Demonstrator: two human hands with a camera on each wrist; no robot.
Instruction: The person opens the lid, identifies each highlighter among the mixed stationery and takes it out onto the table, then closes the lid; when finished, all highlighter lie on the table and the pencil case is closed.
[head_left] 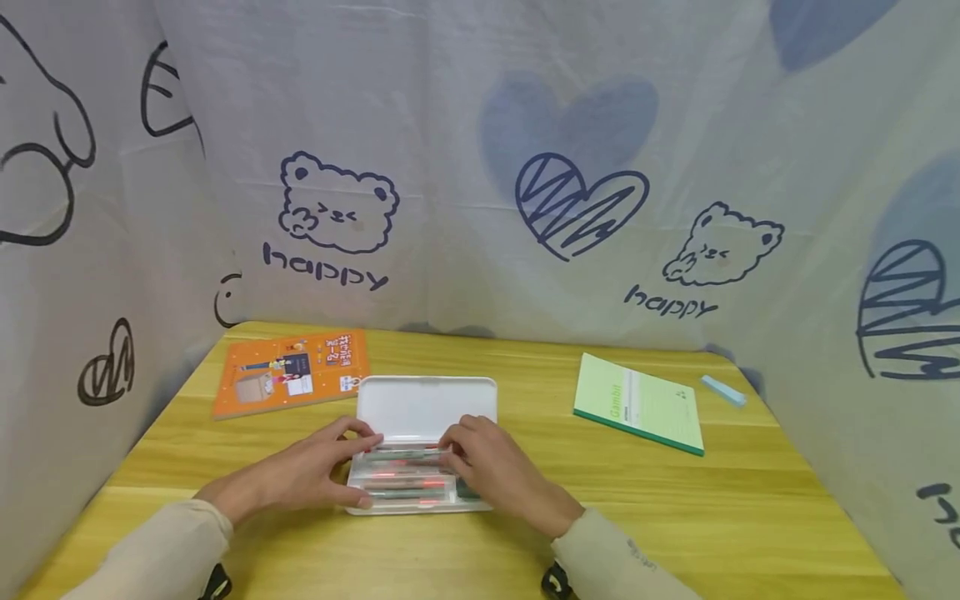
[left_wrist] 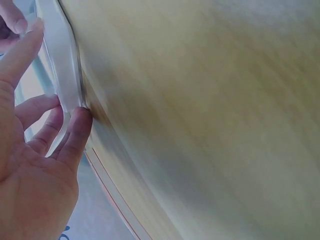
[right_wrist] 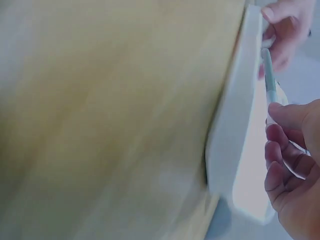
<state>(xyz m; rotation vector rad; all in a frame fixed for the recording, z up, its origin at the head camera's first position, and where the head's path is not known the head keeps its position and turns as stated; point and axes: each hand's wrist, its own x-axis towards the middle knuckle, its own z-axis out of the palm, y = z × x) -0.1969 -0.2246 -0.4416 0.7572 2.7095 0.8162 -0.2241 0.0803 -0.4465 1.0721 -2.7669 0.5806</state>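
A white pencil case (head_left: 426, 400) lies on the table with its lid raised at the back. Several pens and pencils fill its tray, some under a clear divider (head_left: 452, 490). My left hand (head_left: 300, 471) grips the case's left end, thumb at the front edge and fingers at the back. In the left wrist view, fingers (left_wrist: 75, 137) curl along the white case wall (left_wrist: 65, 60). Over the right half of the tray, my right hand (head_left: 498, 471) pinches a slim pale green pen (right_wrist: 269, 75) between thumb and fingers. The palm hides the tray's right end in the head view.
An orange book (head_left: 288, 375) lies behind the case to the left. At the right are a green notebook (head_left: 637, 404) and a small light blue stick-shaped object (head_left: 723, 391). Printed cloth (head_left: 457, 275) hangs around the wooden table (head_left: 637, 517).
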